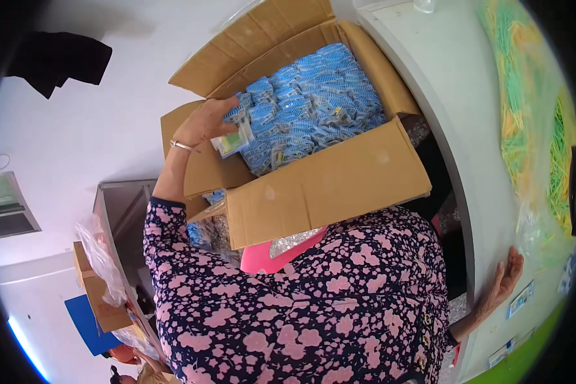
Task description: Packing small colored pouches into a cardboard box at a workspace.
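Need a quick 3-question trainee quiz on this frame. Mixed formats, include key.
1. Which hand is at the open carton?
2. True or false: the packets inside that carton are mostly red.
3. What colours are the thin strips in clear plastic on the pale table? a) black and red, b) green and yellow, c) purple and white.

Key:
1. The left hand; the right hand is over the table.
2. False; mostly blue.
3. b.
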